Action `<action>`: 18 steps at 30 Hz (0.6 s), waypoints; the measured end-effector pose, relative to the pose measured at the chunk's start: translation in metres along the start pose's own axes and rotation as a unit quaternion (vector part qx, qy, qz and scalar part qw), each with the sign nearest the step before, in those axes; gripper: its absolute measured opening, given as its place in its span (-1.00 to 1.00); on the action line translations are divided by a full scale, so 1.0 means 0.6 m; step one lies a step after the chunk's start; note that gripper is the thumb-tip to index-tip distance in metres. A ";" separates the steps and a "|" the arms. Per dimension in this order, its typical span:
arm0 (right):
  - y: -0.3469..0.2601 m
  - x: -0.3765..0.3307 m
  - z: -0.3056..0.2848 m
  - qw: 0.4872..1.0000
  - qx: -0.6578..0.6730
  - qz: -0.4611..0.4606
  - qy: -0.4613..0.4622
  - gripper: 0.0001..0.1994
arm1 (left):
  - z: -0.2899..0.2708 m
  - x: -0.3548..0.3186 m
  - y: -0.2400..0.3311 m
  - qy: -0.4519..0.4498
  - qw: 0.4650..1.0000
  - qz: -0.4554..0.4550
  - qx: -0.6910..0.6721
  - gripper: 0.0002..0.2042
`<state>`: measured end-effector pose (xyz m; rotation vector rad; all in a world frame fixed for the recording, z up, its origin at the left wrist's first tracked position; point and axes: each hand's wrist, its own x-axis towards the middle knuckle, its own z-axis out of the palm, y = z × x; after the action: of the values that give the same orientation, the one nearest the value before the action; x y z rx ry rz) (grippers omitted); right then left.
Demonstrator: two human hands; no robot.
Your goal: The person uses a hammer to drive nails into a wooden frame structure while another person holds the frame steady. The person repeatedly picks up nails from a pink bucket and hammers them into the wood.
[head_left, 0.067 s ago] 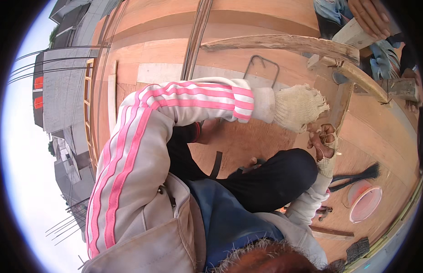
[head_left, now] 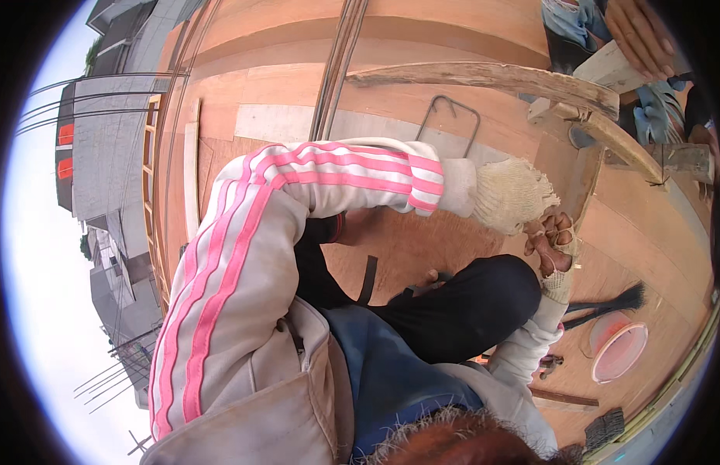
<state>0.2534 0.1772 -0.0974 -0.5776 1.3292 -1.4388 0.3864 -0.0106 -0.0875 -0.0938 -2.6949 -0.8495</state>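
My left hand (head_left: 518, 197) is in a worn, cream knitted glove and reaches across from the left beyond my bent knee (head_left: 495, 291). It meets my right hand (head_left: 553, 246), whose bare fingers curl out of a similar cream glove (head_left: 557, 287). The two hands touch at the fingertips and both are closed. Whatever lies between the fingers is hidden or too small to name. Below them, on the plywood floor (head_left: 654, 256), lies a bundle of thin black strands (head_left: 614, 302) beside a pinkish plastic bucket (head_left: 619, 353) tipped on its side.
At the upper right, another person's hand (head_left: 639, 35) rests on a timber piece (head_left: 611, 68). A rough curved board (head_left: 491, 84) and a bent metal rod (head_left: 477, 128) are ahead. Long thin bars (head_left: 338, 70) run upward. A dark block (head_left: 605, 428) sits lower right.
The view has shifted slightly. My hands stay together, with only a slight change in the fingers' pose. The other person's hand remains on the timber.
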 end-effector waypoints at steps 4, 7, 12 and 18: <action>-0.008 0.019 0.018 1.000 0.022 -0.016 0.014 -0.82 | -0.046 0.021 0.001 -0.233 0.972 -0.014 -0.027 -0.61; 0.006 0.026 0.031 0.996 0.072 0.020 0.042 -0.79 | -0.089 0.002 -0.020 -0.296 0.953 0.009 -0.063 -0.65; 0.013 0.069 0.074 0.995 0.033 0.076 -0.048 -0.77 | -0.154 -0.077 -0.057 -0.321 0.936 -0.023 -0.141 -0.71; 0.015 0.216 0.133 0.934 -0.209 0.132 -0.259 -0.67 | -0.164 -0.216 -0.183 -0.351 0.857 -0.332 -0.179 -0.74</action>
<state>0.2821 0.0294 -0.1223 -0.9424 1.2223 -0.7107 0.5192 -0.1528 -0.1123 0.5979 -3.2232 -1.8234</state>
